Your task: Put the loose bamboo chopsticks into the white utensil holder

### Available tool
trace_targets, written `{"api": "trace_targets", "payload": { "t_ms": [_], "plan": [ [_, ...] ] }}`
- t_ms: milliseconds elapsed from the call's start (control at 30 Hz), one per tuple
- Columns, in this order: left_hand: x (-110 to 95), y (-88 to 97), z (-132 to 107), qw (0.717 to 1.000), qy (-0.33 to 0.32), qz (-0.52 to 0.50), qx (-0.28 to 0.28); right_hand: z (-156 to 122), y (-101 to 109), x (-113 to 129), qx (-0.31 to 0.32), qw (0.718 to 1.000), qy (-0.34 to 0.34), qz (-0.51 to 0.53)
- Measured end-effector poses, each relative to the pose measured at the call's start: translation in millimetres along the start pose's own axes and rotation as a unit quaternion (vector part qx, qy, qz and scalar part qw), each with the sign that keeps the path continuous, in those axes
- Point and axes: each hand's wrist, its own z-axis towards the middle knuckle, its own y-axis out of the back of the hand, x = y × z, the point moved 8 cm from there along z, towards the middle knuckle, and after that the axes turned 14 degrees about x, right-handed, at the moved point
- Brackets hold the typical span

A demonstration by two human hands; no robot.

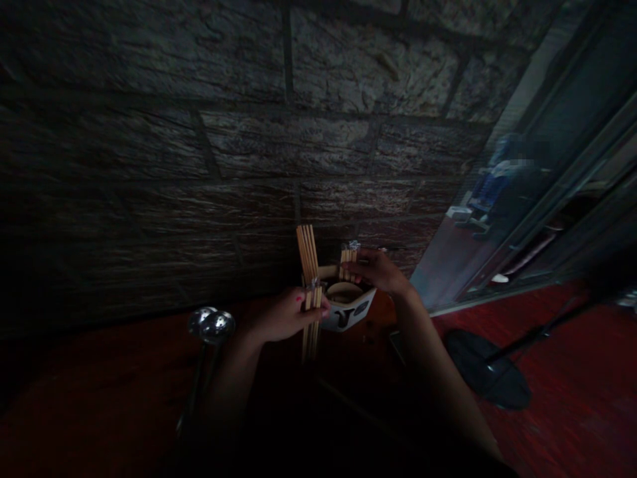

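Note:
My left hand (286,315) is closed round several wooden chopsticks (312,300) with shiny ends. Their lower parts stick out below the fingers. My right hand (381,271) grips another bunch of chopsticks (349,264), also with something shiny at the top, above a light box (351,317) with dark markings. Inside this box sits a round, cup-like container (343,292). Taller plain chopsticks (307,249) rise just behind my left hand; whether they stand in the box or are held is hidden.
Two metal ladles (217,327) lie left of my left arm. A rough stone-block wall (323,143) rises directly behind the box. On the right are a glass door or window (478,206), a round black stand base (490,372) and a red floor (572,358). The scene is dim.

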Motion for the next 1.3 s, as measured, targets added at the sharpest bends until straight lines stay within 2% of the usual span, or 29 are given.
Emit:
{"api": "trace_targets", "payload": {
  "t_ms": [733,967,1167,1300],
  "plan": [
    [0.9,-0.2,-0.9,1.0,-0.009,0.002,0.003,7.2,5.1,-9.1,-0.018,0.999,0.04,0.018],
    [0.6,0.5,-0.7,1.0,-0.001,0.005,-0.001,7.7,4.2,-11.1,0.002,0.999,0.034,-0.001],
    [-1.2,1.4,-1.5,1.0,0.004,0.004,-0.004,4.0,-2.1,-3.8,0.051,0.998,0.044,-0.015],
    [-1.8,1.0,-1.1,1.0,0.002,0.004,-0.004,3.9,0.7,-7.9,0.04,0.998,0.031,-0.041]
  ]
}}
